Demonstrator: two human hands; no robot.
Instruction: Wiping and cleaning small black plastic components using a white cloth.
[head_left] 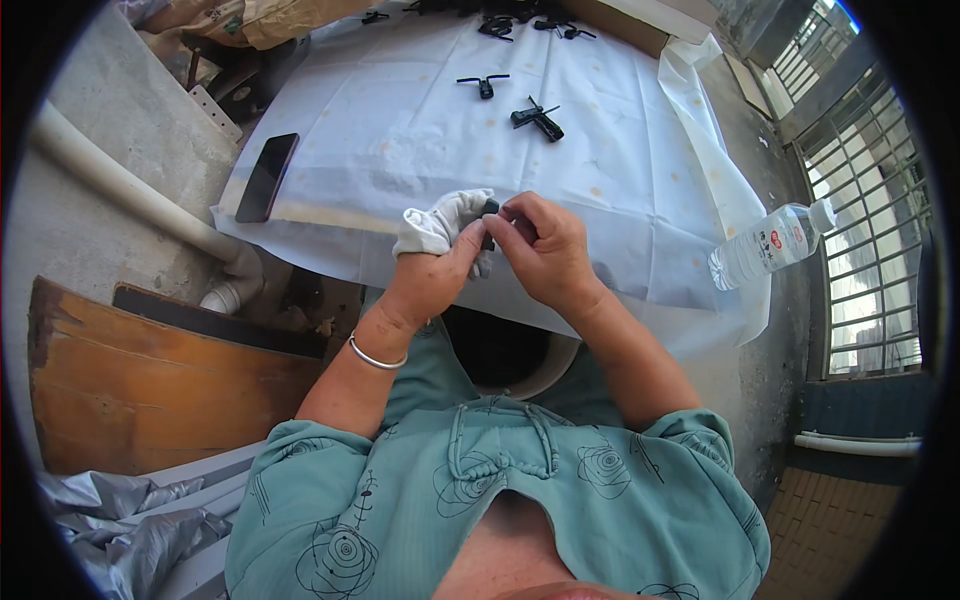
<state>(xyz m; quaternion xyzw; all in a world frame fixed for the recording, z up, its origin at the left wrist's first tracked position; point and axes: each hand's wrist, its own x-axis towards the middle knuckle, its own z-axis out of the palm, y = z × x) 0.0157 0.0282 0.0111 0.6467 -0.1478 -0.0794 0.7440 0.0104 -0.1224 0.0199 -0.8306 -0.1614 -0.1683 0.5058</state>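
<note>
My left hand (428, 284) is closed over the table's near edge, with a white cloth (430, 228), perhaps a glove, bunched over its fingers. Between its thumb and the cloth sits a small black part (490, 207), mostly covered by fingers. From the other side my right hand (545, 250) pinches at the same part, fingertips touching my left thumb. Farther off on the white sheet (620, 180) lie a black clip-like piece with two arms (485, 87) and a larger black piece with crossed arms (539, 122).
A dark phone (268, 178) lies at the table's left edge, a clear water bottle (768, 247) at its right. More black pieces (497, 27) and a cardboard box (640, 22) are at the far end. Below my hands stands a pale-rimmed bucket (545, 383). A pipe (130, 185) runs along the left.
</note>
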